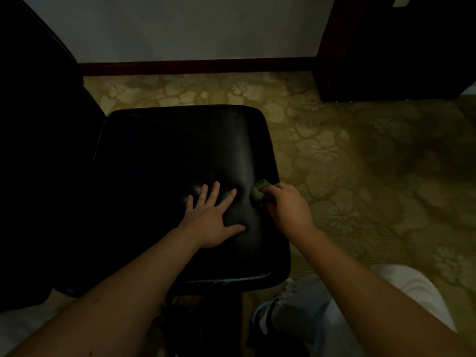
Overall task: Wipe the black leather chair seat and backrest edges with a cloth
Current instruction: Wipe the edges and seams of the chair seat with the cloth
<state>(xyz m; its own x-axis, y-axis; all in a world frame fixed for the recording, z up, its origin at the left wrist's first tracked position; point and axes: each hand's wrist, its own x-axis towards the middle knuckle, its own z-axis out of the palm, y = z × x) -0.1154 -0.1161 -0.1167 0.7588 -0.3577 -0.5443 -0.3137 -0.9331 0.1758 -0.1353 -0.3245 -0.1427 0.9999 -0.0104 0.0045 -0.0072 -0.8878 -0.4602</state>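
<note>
Dim room, patterned carpet (347,155). One black leather seat (180,161) fills the middle of the view; a dark upright mass at far left, the backrest (38,137), is too shadowed to read in detail.

Left hand (211,222): flat, fingers spread, palm pressed on the seat near its front half, bracing. It grips nothing.

Right hand (286,207): closed around one bunched greenish cloth (258,193), which pokes out past the knuckles and touches the leather close to the seat's right edge. A pale smear runs up the leather from that spot toward the far right corner.

Judgement on the step: the right border of the seat is being wiped. To do it well, the cloth wants flattening out so more of it meets the leather, with strokes following the edge seam up to the far corner and rolling over the lip. The bracing hand should lift and shift so the patch under it gets wiped too. The left side and the backrest edges look untouched, though the dark hides much.

Count: one chair, one cloth, two hands, one knee in light torn trousers (322,305) at lower right.
</note>
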